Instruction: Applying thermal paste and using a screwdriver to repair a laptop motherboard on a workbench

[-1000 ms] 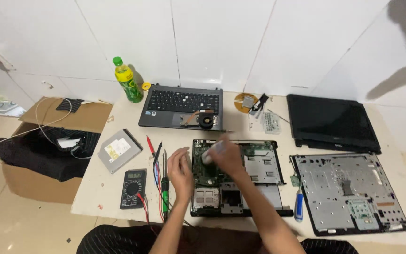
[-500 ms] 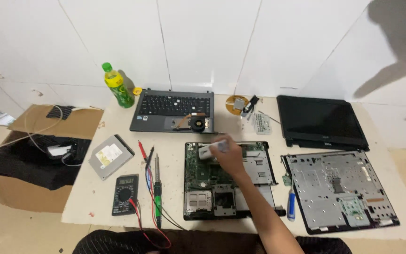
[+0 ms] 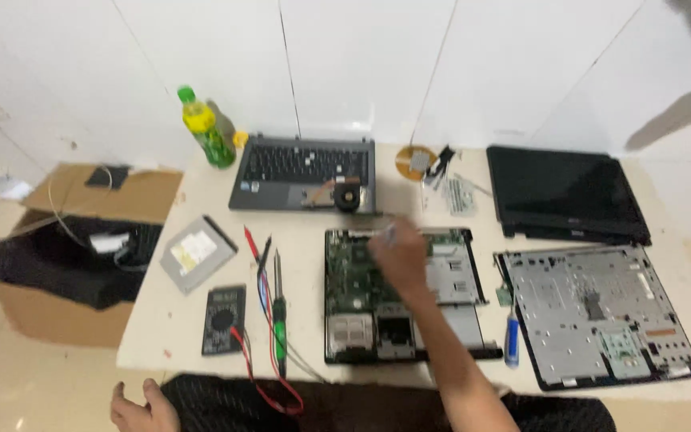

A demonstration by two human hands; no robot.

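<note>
A person's right hand (image 3: 397,254) pinches a small pale tool over the laptop motherboard (image 3: 377,288) mid-table; the left hand (image 3: 141,404) rests open below. A slip risks scratching circuitry.

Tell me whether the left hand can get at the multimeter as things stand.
Probably yes: the left hand rests open by the table's near edge, the multimeter lies just beyond that edge, and only its red lead trails nearby.

Bare strip of the cream-coloured table (image 3: 305,232) runs between the grey keyboard deck (image 3: 305,172) and the green opened laptop motherboard base (image 3: 401,296); red and black probe leads (image 3: 261,320) crowd its left.
</note>
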